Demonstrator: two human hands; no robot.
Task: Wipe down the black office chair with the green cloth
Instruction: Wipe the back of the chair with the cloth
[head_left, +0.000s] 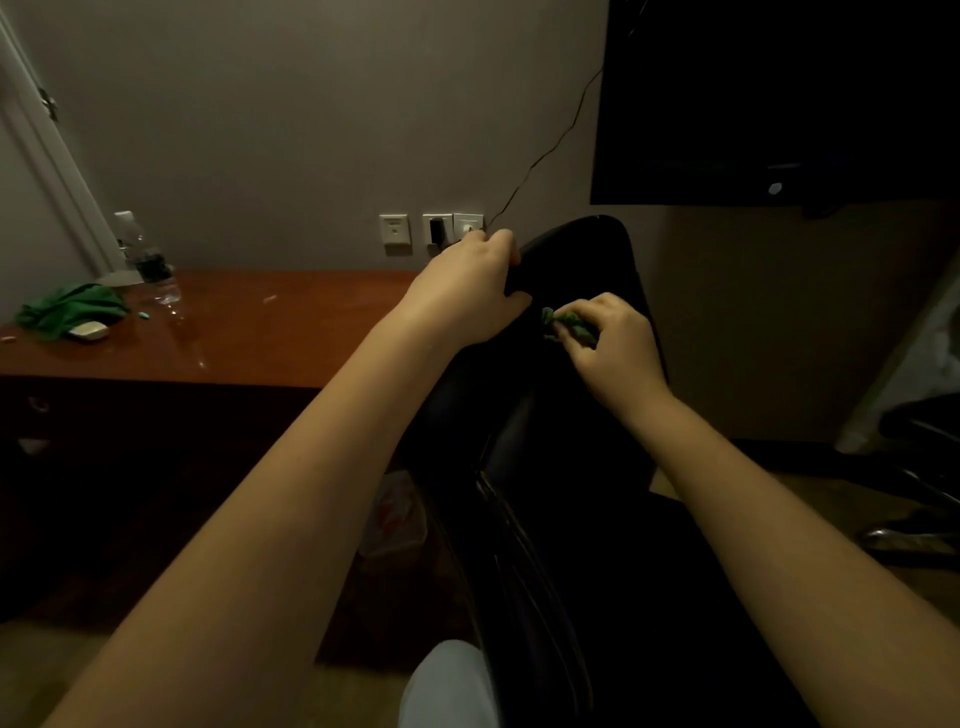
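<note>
Both arms reach forward: left hand (467, 286) clasps the chair (587, 270) backrest, right hand (605, 345) pinches the green cloth (563, 319).

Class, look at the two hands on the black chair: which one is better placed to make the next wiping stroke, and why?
The right hand: it already presses the bunched green cloth against the black office chair's backrest. The left hand grips the backrest's edge, steadying it.

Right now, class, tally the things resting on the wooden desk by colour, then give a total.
Green: 2, the crumpled cloth and a small pill-shaped item
Clear: 1, the plastic bottle
White: 1, the mouse-like object
Total: 4
</note>
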